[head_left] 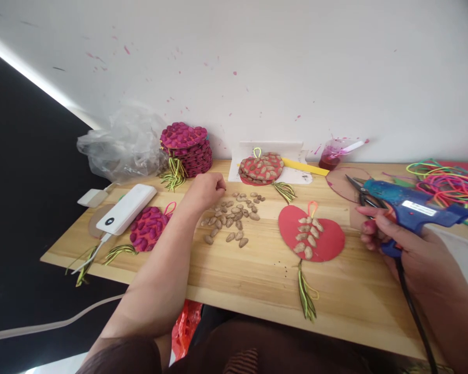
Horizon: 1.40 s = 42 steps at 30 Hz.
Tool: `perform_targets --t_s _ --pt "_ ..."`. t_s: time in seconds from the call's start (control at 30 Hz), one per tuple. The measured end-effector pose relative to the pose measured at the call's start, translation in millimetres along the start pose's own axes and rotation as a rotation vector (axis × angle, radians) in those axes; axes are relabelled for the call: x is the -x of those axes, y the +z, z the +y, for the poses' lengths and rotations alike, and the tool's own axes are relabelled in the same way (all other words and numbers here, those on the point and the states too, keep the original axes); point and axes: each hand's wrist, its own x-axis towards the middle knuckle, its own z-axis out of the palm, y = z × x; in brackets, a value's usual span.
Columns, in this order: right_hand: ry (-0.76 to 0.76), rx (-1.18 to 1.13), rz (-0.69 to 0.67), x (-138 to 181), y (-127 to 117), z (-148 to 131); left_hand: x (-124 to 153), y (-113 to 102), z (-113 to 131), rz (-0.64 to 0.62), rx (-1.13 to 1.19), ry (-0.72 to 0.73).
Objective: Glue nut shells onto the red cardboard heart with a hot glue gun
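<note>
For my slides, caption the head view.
Left hand beside loose tan shells, right hand holding a blue glue gun near rounded red paper cutout.

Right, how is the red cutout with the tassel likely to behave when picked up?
The red cutout looks thin and flat, so probably light and slightly bendy. Its tassel of loose strands would likely dangle. Its tan pieces may add weight.

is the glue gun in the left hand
No, the right hand grips the blue glue gun; the left hand is beside the loose nuts.
</note>
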Motion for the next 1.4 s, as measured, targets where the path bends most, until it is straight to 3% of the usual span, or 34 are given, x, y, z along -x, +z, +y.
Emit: perform_targets --t_s 0.37,0.63,0.97,1.17,1.4 --pt "0.006 0.0 0.013 1.8 1.5 -0.8 -9.1 17.2 5.9 0.03 -0.144 -0.015" --pt "-0.027 -0.006 -0.011 3.5 0.8 -1.6 -5.6 12.7 5.8 -0.014 -0.149 0.006" --pt "-0.025 -0.001 -0.019 3.4 1.8 -2.4 2.6 -1.2 2.0 -0.063 -0.037 0.038" --pt "-0.02 0.001 -0.008 0.3 0.3 0.6 0.4 -3.0 -9.2 0.053 0.048 -0.027" --pt "-0.022 0.007 0.005 1.7 2.3 -2.6 -1.1 4.7 0.5 -0.054 0.161 -0.013"
